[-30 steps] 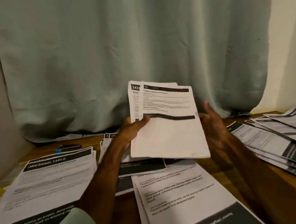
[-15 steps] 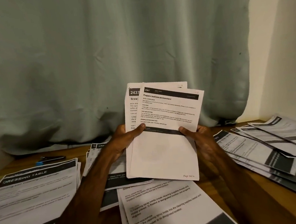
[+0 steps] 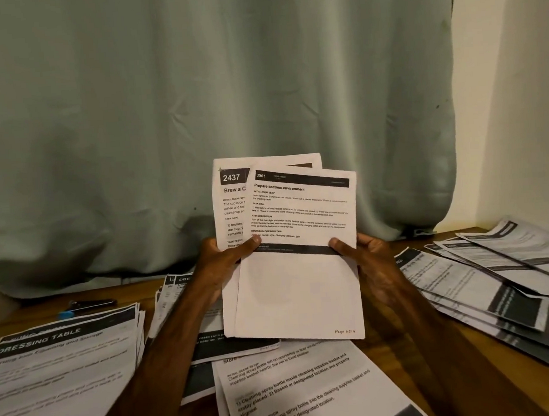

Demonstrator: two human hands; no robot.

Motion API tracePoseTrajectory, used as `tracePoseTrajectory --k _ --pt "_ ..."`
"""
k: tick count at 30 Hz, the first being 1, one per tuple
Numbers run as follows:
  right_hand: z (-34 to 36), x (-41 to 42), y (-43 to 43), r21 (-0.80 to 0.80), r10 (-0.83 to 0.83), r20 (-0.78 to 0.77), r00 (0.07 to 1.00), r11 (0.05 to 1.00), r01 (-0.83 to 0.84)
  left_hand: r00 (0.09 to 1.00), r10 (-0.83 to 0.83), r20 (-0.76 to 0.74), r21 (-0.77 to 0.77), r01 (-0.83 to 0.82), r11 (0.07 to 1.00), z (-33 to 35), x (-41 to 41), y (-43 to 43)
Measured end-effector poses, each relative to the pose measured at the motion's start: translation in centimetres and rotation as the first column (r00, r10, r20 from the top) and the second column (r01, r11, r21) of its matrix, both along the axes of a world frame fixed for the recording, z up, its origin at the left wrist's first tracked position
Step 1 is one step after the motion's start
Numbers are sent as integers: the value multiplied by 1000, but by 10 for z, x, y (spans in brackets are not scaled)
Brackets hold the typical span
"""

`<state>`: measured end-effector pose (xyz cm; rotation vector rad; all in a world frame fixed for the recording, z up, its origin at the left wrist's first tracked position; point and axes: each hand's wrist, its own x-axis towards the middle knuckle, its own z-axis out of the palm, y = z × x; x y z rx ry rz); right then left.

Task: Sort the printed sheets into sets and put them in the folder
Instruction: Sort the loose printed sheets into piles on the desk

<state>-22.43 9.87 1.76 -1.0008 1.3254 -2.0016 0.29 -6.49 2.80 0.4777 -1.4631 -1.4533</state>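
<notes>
1. Far left, flat on the wooden table [image 3: 21, 318]: thick stack of printed sheets [image 3: 63, 365], top page headed "DRESSING TABLE", edges slightly stepped.
2. Behind that stack, near the hem of the pale green curtain [image 3: 194, 99]: small dark object with a blue end [image 3: 88, 306], too blurred for me to name.
3. Left of centre, partly hidden by my forearm: second stack [image 3: 170, 291], black header bars showing.
4. My left hand [image 3: 222, 266]: raised above the table, fingers curled behind the held sheets [image 3: 293, 304], thumb pressed across their front near the left edge.
5. The held sheets, upright between my two hands, in front of the curtain.
   - Back page [image 3: 230, 194]: numbered "2437", title beginning "Brew a C".
   - Front page [image 3: 299, 206]: numbered "3561", titled "Prepare bedtime environment", offset to the right and tilted slightly clockwise, with a handwritten page note at its bottom right corner.
6. My right hand [image 3: 374, 262]: gripping the right edge of the held sheets, thumb on the black band across the front page, fingers behind.
7. Below the held sheets, flat on the table: page about a cleaning spray bottle [image 3: 305, 394], overlapping dark-banded pages beneath it.
8. Far right: fanned pile [image 3: 487, 297], sheets loosely overlapping, lying toward the table's corner by the cream wall [image 3: 518, 93].
</notes>
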Motion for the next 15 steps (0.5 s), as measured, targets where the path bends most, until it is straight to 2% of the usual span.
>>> tracePoseTrajectory --k 4,8,15 --pt "-1 -8 0 -6 -46 25 999 999 46 1000 -12 -14 -12 12 1000 -1 1 0" --pt "3 -14 2 13 -41 6 999 999 41 998 63 -1 -27 -63 998 3 2 1" --pt "-7 -44 15 31 -213 -59 975 976 215 995 99 -13 21 -99 995 4 11 0"
